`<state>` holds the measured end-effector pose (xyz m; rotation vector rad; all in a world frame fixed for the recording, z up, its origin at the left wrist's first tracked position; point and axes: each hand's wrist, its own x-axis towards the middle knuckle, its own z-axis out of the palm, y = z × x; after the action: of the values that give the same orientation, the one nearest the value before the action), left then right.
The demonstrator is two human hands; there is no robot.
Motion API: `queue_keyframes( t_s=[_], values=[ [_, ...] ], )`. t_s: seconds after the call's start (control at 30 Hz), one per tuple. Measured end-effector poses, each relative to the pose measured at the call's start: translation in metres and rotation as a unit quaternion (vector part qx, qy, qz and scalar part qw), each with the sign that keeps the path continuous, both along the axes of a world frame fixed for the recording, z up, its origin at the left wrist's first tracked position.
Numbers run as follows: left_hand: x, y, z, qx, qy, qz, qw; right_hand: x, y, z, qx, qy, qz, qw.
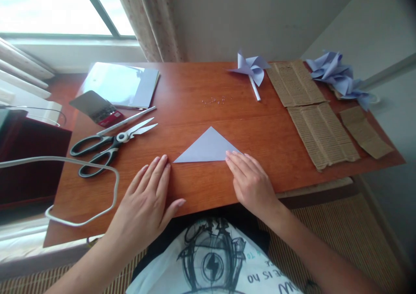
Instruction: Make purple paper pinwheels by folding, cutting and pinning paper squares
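A pale lilac sheet of paper folded into a triangle lies flat on the wooden table, its point facing away from me. My left hand rests palm down with fingers stretched and thumb out, its fingertips just beside the triangle's left corner. Over the right corner lies my right hand, fingers extended close together and pressing on the paper; its thumb is hidden. Scissors with black and grey handles lie partly opened at the left, next to a rolled white paper stick.
A paper pinwheel on a white stick lies at the back. Corrugated cardboard pieces and more pinwheels are at the right. Tiny pins are scattered mid-table. A small box, paper pack and white cable occupy the left.
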<state>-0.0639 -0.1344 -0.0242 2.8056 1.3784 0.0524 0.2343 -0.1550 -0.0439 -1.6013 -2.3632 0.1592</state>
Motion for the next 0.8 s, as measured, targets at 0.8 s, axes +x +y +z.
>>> queue_keyframes(
  t_s=[0.8],
  values=[
    [0.094, 0.005, -0.011, -0.064, -0.093, -0.034, 0.993, -0.008, 0.0, 0.002, -0.002, 0.004, -0.017, 1.0]
  ],
)
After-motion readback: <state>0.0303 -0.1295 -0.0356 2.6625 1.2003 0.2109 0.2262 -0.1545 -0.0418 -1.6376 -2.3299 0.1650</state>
